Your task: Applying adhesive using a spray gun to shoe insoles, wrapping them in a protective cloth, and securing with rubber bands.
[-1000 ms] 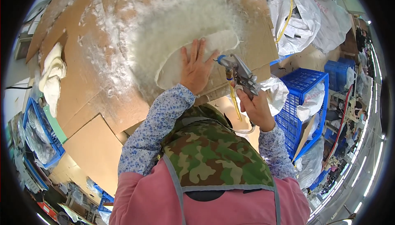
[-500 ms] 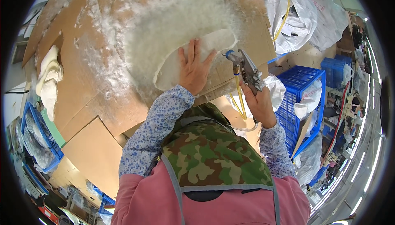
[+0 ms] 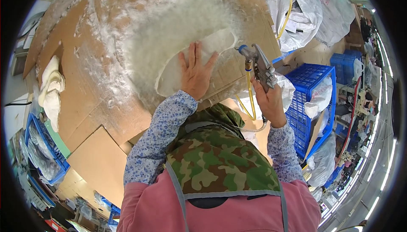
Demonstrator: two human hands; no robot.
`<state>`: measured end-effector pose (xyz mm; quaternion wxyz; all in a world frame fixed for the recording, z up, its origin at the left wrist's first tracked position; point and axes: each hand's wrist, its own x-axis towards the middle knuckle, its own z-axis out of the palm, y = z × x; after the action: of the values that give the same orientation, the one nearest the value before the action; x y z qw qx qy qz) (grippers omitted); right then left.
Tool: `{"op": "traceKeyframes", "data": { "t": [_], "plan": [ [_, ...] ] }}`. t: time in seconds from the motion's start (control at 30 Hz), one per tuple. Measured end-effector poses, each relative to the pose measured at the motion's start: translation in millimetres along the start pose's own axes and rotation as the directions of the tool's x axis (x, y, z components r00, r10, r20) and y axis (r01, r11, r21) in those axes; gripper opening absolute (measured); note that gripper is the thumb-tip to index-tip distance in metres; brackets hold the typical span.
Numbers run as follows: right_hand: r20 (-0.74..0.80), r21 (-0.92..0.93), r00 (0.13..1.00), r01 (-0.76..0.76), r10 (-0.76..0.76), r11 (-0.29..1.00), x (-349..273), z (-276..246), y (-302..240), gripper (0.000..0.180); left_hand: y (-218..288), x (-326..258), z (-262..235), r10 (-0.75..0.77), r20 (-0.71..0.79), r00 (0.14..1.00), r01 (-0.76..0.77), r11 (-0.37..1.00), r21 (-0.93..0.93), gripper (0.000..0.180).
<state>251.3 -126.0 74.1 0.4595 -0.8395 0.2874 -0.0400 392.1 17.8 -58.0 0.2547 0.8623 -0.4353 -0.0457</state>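
Note:
A pale, elongated pad with rounded ends (image 3: 220, 42) lies flat on cardboard. On its middle rests my left hand (image 3: 196, 73), palm down, fingers stretched and spread. My right hand (image 3: 271, 102) is wrapped round a metal spray gun (image 3: 262, 68) with a blue-ringed nozzle. That nozzle points left at the pad's right end, a small gap away. A yellow hose (image 3: 250, 94) hangs from the gun and loops down beside my apron. Whitish residue (image 3: 169, 28) coats the cardboard beyond the pad.
Cream-coloured pieces (image 3: 51, 88) lie stacked at the cardboard's left edge. Blue plastic crates stand at the right (image 3: 307, 104) and lower left (image 3: 46, 147). White plastic sacks (image 3: 292, 15) fill the far right, with another yellow hose (image 3: 289, 9) across them.
The pad and my left hand sit slightly further left in view. The spray gun has turned a little, and its nozzle has moved slightly right and up relative to my hand.

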Motion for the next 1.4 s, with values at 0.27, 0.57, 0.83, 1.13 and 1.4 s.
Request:
{"op": "traceKeyframes", "data": {
  "t": [0.27,0.57,0.83,1.13,1.4],
  "plan": [
    [-0.031,-0.016,0.999,0.026,-0.026,1.0,-2,2,5,0.029,-1,0,3,0.001,0.013,1.0,-0.002,0.996,0.089,0.046],
    [-0.026,0.004,1.0,0.018,-0.018,1.0,-9,5,5,0.026,1,-2,2,0.0,0.003,1.0,0.0,0.997,0.079,0.046],
    [0.027,-0.025,0.997,0.069,-0.068,0.997,-16,12,-5,0.024,2,-20,-12,-0.032,0.006,0.999,0.032,0.999,-0.011,0.052],
    [0.172,0.082,0.985,-0.002,-0.013,0.997,-25,34,-16,0.02,-13,-84,-44,-0.178,0.064,0.982,0.176,0.984,0.043,0.055],
    [0.366,0.015,0.93,0.026,-0.029,1.0,-35,53,-39,0.025,-17,-136,-57,-0.315,0.068,0.947,0.308,0.947,0.091,0.057]
  ]
}}
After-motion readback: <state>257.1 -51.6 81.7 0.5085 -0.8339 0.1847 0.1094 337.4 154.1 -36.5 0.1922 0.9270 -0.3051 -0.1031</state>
